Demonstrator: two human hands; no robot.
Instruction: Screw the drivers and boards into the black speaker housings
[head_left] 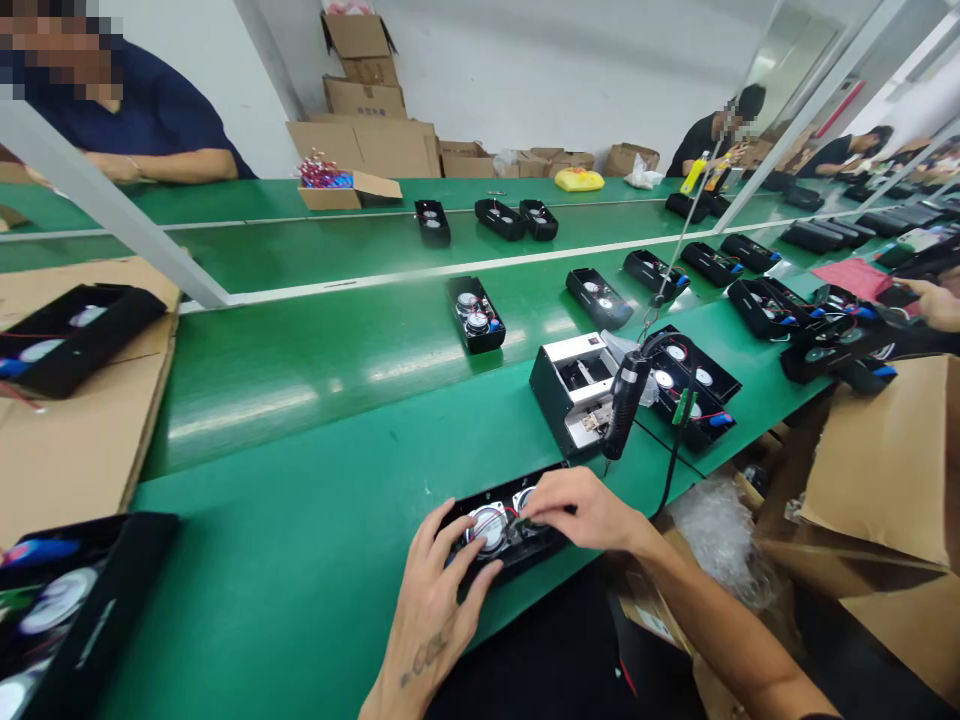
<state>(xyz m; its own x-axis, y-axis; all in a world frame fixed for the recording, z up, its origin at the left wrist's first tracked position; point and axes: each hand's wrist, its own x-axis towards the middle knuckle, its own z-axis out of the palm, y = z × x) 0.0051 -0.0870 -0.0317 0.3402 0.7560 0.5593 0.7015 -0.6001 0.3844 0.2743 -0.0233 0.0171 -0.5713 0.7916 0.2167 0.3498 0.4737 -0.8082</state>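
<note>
A black speaker housing [525,565] lies open side up at the table's front edge, with two round silver speakers in it. Across its left end, my left hand [442,580] grips it, fingers apart around the left speaker [491,528] and thumb over the near wall. My right hand [581,508] is closed in a pinch over the right speaker [525,497], which it partly covers. A thin red wire [512,512] runs between the speakers towards those fingertips. What the right fingers pinch is too small to make out.
A black electric screwdriver [628,400] hangs beside a silver-black screw feeder [574,385]. Similar housings [478,315] stand along the green belt, and others [82,610] lie at left. Cardboard boxes [885,460] stand at right. Co-workers [712,140] sit across and farther right.
</note>
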